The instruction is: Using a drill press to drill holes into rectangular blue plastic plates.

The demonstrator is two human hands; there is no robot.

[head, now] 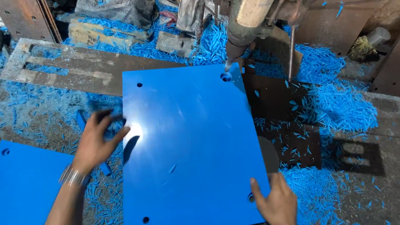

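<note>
A large blue plastic sheet (pixel 188 148) with holes near its corners lies flat under a drill press (pixel 249 15). The drill bit (pixel 229 65) stands at the sheet's far right corner hole. My left hand (pixel 96 139) rests against the sheet's left edge, fingers spread and blurred. My right hand (pixel 277 203) presses on the near right corner, thumb on top beside a hole. Neither hand closes around anything.
Blue plastic shavings (pixel 341 104) cover the work surface, thickest at the right. A second blue sheet (pixel 14 191) lies at the lower left. A rusty steel plate (pixel 73 66) sits behind, and sacks (pixel 111 6) and metal parts crowd the back.
</note>
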